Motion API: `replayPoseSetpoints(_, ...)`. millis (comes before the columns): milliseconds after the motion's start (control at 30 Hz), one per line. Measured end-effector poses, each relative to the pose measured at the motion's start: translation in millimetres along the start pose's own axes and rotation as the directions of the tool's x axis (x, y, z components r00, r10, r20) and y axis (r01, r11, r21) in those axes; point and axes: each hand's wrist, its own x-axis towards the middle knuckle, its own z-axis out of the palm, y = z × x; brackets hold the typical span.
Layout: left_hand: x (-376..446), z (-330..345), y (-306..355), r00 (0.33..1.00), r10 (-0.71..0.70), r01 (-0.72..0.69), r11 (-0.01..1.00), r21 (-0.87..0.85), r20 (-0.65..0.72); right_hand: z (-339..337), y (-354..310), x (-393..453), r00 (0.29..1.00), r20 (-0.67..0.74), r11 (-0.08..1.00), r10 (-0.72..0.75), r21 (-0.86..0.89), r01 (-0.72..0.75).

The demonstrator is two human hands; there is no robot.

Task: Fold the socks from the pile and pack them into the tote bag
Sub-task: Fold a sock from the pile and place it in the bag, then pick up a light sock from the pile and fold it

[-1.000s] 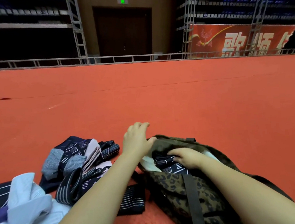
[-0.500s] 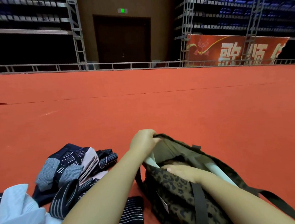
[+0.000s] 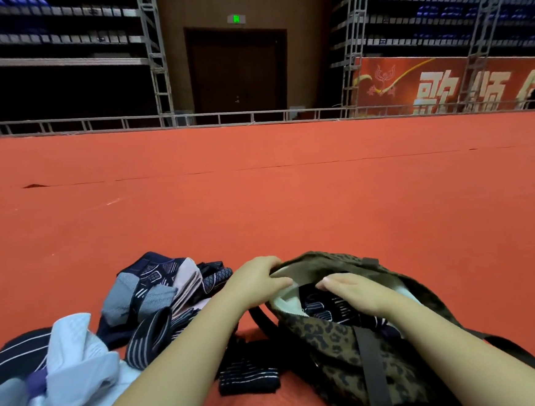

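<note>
A wide orange-red carpet [image 3: 291, 201] covers the floor of a hall, and a metal rail runs along its far edge. Near the front edge of the carpet, right of the middle, stands the tote bag [image 3: 345, 350], of soft cloth with a dark leopard pattern, a pale lining and a dark strap. Its mouth is open. Inside lies a dark folded sock [image 3: 328, 307] with pale line patterns. The right hand [image 3: 353, 292] reaches into the mouth with fingers nearly straight, palm down, and presses flat on this sock. The left hand [image 3: 256, 283] has its fingers curled over the left rim of the bag and grips the cloth there, with the forearm crossing from the lower left. Just left of the bag lies the pile of socks [image 3: 161, 294], navy, grey and pink, knitted, some striped. One dark striped sock [image 3: 248, 377] lies flat near the bag's base. At the lower left corner lie pale blue garments [image 3: 74, 371], crumpled.
</note>
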Motion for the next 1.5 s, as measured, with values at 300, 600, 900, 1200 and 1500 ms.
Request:
replayPoseSetpoints(300,-117.4,23.4,-76.5,0.979,-0.189,0.144,0.907,-0.396,-0.078,48.9,-83.8,-61.6,0.957,-0.122,0.95,-0.262,0.14,0.278)
replayPoseSetpoints(600,-213.3,38.5,-139.0,0.966,-0.26,0.241,0.904,-0.353,-0.006,169.5,-99.2,-39.1,0.972,0.002,0.951,-0.234,0.208,0.228)
replayPoseSetpoints(900,-239.8,4.7,-169.1,0.829,-0.356,0.406,0.913,0.027,-0.432,245.5,-130.6,11.6,0.975,-0.159,0.973,-0.152,0.147,0.176)
replayPoseSetpoints(1200,-258.6,5.0,-187.6,0.723,-0.49,0.502,0.857,-0.118,-0.487,271.4,-153.1,7.0,0.98,-0.151,0.928,-0.128,0.331,0.173)
replayPoseSetpoints(1500,-239.5,-24.3,-121.4,0.835,-0.541,0.0,0.18,-0.984,-0.099,228.8,-174.7,-22.7,0.966,-0.243,0.772,-0.086,0.596,0.219)
